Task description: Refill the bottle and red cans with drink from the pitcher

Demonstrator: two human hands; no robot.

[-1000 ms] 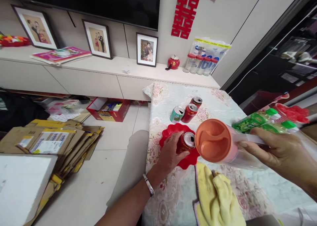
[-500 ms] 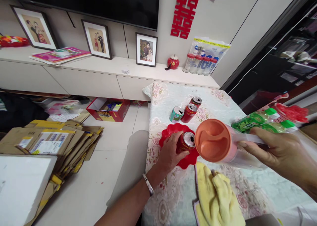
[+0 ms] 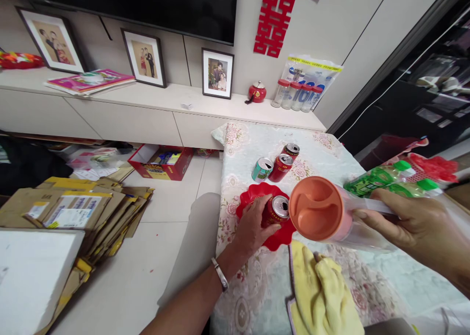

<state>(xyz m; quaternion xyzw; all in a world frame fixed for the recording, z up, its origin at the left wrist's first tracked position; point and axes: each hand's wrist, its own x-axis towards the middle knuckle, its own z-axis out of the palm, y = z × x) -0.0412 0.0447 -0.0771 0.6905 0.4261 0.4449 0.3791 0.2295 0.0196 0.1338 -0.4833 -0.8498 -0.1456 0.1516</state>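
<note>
Fingers of my left hand (image 3: 253,222) wrap round a red drink can (image 3: 278,210) with an opened top. The can is over a red scalloped plate (image 3: 245,192); whether it touches the plate I cannot tell. My right hand (image 3: 411,222) grips the handle of a clear pitcher (image 3: 362,227) with an orange lid (image 3: 316,208). The pitcher is tipped so its lid faces the can closely. No liquid shows between them. Behind the plate stand a green can (image 3: 262,169), a red can (image 3: 282,167) and a darker-topped can (image 3: 291,151), upright.
A yellow cloth (image 3: 326,291) lies on the floral tablecloth (image 3: 242,310) in front. Green-capped bottles (image 3: 378,176) and a red mesh basket (image 3: 416,166) are at the right. Flattened cardboard (image 3: 77,212) and a red box (image 3: 161,163) sit on the floor at left.
</note>
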